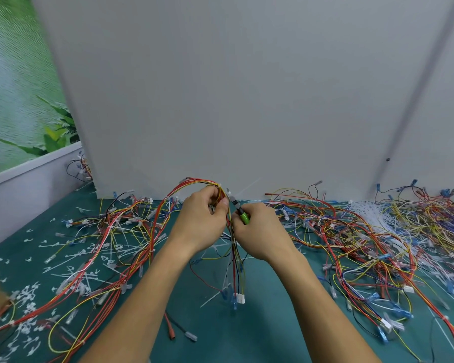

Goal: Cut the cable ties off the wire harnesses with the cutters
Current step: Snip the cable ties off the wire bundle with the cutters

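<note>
My left hand (202,221) grips a bundle of red, yellow and black wires, the wire harness (233,258), lifted above the table; its loop arches over my fingers and its ends with white and blue connectors hang down between my wrists. My right hand (260,229) holds the green-handled cutters (240,212), whose jaws point up and left, right beside the harness by my left thumb. A white cable tie (247,188) sticks up and to the right from the bundle near the jaws. Whether the jaws touch the tie is unclear.
The green table (260,323) is strewn with wire harnesses, a big tangle on the right (364,231) and another on the left (121,231). Cut white tie pieces (29,297) litter the left side. A grey partition wall (247,100) stands close behind.
</note>
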Demonstrator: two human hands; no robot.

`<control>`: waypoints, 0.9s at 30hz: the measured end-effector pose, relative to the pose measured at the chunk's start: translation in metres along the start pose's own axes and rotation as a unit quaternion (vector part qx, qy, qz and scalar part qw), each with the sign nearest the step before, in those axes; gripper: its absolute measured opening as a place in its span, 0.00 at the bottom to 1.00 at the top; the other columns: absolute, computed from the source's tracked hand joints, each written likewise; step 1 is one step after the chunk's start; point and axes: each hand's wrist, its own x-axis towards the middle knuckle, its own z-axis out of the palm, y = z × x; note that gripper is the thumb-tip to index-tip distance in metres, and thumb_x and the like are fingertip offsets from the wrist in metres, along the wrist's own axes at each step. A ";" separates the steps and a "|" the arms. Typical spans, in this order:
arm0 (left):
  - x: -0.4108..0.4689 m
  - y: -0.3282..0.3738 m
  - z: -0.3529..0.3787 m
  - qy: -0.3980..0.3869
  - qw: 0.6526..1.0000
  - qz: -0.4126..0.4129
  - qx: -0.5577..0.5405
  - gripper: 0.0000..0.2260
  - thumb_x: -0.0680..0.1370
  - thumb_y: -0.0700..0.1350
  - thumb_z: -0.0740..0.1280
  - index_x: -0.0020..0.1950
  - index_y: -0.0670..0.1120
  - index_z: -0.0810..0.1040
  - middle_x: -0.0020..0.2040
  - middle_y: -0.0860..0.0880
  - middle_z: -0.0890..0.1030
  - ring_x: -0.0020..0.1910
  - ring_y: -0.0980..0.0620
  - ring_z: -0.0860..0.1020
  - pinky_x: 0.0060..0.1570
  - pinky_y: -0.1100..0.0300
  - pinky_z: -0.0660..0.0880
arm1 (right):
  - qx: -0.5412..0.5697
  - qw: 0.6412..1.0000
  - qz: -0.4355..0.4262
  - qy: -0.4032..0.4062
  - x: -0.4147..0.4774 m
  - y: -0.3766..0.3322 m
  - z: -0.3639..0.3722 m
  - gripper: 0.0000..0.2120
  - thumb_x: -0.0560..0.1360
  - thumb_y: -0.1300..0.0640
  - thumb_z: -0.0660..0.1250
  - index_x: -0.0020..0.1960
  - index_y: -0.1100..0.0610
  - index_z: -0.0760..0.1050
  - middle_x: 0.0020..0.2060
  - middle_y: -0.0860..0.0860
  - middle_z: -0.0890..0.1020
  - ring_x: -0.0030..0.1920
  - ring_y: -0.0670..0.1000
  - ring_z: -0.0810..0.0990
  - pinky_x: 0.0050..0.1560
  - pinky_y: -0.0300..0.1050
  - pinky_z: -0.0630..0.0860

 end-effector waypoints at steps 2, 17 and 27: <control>0.000 0.000 0.000 0.001 1.000 0.000 0.002 0.10 0.83 0.45 0.65 0.42 0.44 0.76 0.29 0.54 0.72 0.26 0.56 0.64 0.30 0.60 0.64 | 0.001 1.000 0.001 -0.001 0.000 0.000 0.001 0.17 0.80 0.55 0.64 0.32 0.53 0.69 0.27 0.50 0.73 0.28 0.50 0.69 0.29 0.43 0.63; 0.001 -0.001 0.000 -0.006 1.000 -0.004 0.005 0.09 0.83 0.45 0.64 0.44 0.44 0.76 0.32 0.50 0.75 0.28 0.54 0.66 0.32 0.58 0.67 | -0.011 1.000 0.003 0.004 0.001 0.000 0.001 0.19 0.81 0.54 0.64 0.31 0.51 0.69 0.27 0.49 0.73 0.25 0.47 0.68 0.25 0.40 0.61; 0.002 -0.002 0.000 -0.007 1.000 -0.001 -0.013 0.09 0.83 0.45 0.65 0.43 0.45 0.76 0.32 0.46 0.75 0.29 0.52 0.67 0.32 0.55 0.67 | -0.012 1.000 -0.020 -0.010 0.001 0.002 -0.004 0.19 0.80 0.54 0.64 0.31 0.52 0.68 0.25 0.49 0.71 0.26 0.49 0.67 0.27 0.42 0.60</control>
